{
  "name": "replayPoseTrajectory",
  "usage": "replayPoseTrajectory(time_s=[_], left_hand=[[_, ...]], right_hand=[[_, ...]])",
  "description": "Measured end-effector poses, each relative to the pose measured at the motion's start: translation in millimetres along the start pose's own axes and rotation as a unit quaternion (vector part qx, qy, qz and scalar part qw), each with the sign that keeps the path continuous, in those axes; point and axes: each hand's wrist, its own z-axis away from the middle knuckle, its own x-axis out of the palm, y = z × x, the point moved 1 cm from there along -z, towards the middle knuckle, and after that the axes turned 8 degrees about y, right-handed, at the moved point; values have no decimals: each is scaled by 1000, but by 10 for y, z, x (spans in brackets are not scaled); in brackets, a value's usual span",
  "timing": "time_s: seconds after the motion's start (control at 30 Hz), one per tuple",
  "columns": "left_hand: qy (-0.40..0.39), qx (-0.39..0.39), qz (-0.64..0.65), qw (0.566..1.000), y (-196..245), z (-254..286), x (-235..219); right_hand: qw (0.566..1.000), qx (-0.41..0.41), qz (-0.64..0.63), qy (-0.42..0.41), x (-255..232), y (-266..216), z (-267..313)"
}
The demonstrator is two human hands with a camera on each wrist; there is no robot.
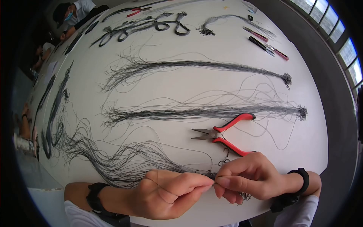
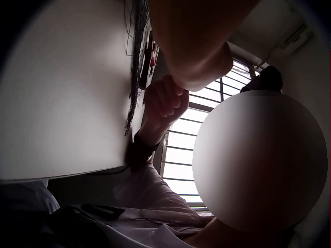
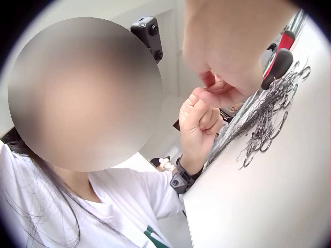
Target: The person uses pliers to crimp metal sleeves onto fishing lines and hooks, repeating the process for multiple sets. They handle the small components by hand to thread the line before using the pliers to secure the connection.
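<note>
Both hands meet at the near edge of the white table (image 1: 181, 90). My left hand (image 1: 209, 184) is curled, thumb and forefinger pinching a thin black line (image 1: 151, 166) that trails left into a wavy bundle. My right hand (image 1: 220, 183) pinches the same small piece, fingertip to fingertip with the left; what sits between them is too small to make out. Small metal hooks (image 1: 225, 159) lie just behind the right hand, and show as a pile of hooks (image 3: 269, 124) in the right wrist view. Red-handled pliers (image 1: 223, 134) lie shut on the table beyond the hands.
Long bundles of black line (image 1: 196, 66) (image 1: 204, 111) stretch across the table, with more along the left edge. Several more tools (image 1: 264, 43) lie at the far right. Another person (image 1: 73, 15) sits at the far left end. Windows (image 1: 340, 26) run along the right.
</note>
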Motion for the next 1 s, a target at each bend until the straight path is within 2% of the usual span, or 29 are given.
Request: replayPoseTrajectory(time_s=[0.3, 0.43, 0.8, 1.0], left_hand=[[32, -11, 21, 999, 3, -3, 19], [19, -2, 12, 1000, 6, -9, 4], [-6, -9, -5, 1000, 10, -12, -5], [14, -1, -8, 1000, 4, -3, 10]], right_hand=[[997, 16, -75, -3, -26, -3, -23], [996, 24, -91, -3, -31, 19, -26], [999, 18, -51, -7, -8, 14, -18], [1000, 1, -21, 18, 2, -7, -14]])
